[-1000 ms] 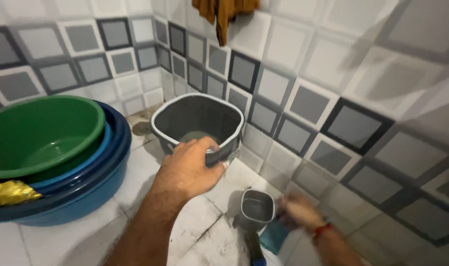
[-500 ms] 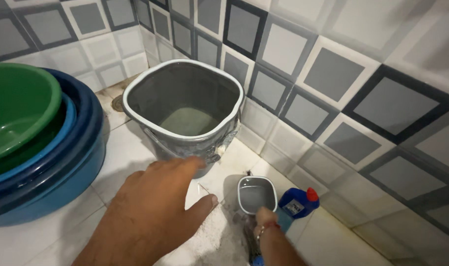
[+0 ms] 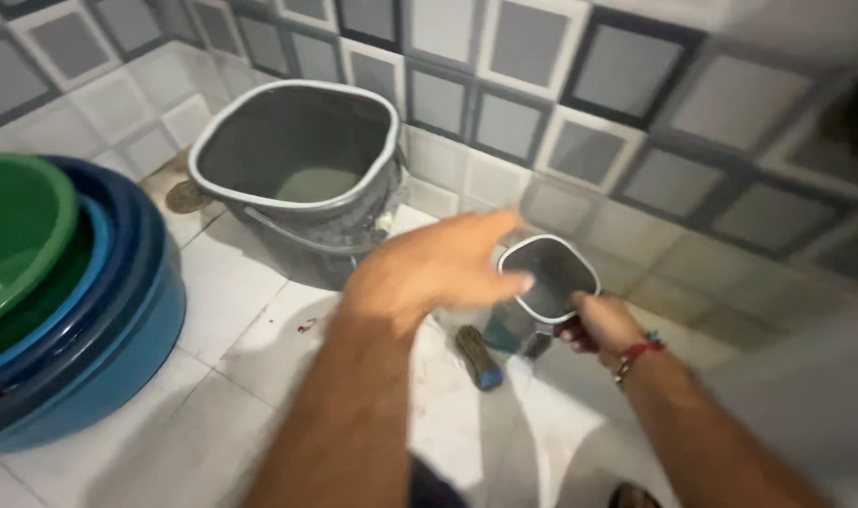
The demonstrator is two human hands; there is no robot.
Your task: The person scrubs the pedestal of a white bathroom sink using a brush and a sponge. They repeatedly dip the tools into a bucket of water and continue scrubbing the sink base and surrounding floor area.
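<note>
The right hand (image 3: 603, 325) is gripping the grey mug (image 3: 548, 282) by its handle at the mug's five o'clock; the mug is sitting upright, mouth facing up, long axis vertical. The left hand (image 3: 429, 268) is hovering spread, fingers pointing toward three o'clock at the mug's rim. The bucket (image 3: 292, 179) is standing at the mug's ten o'clock.

Left hand (image 3: 438, 268) stretches forward, palm down, fingers together and loosely extended, gripping nothing. Right hand (image 3: 600, 325) sits just beside it, lower, fingers curled tight, a red band on its wrist.
</note>
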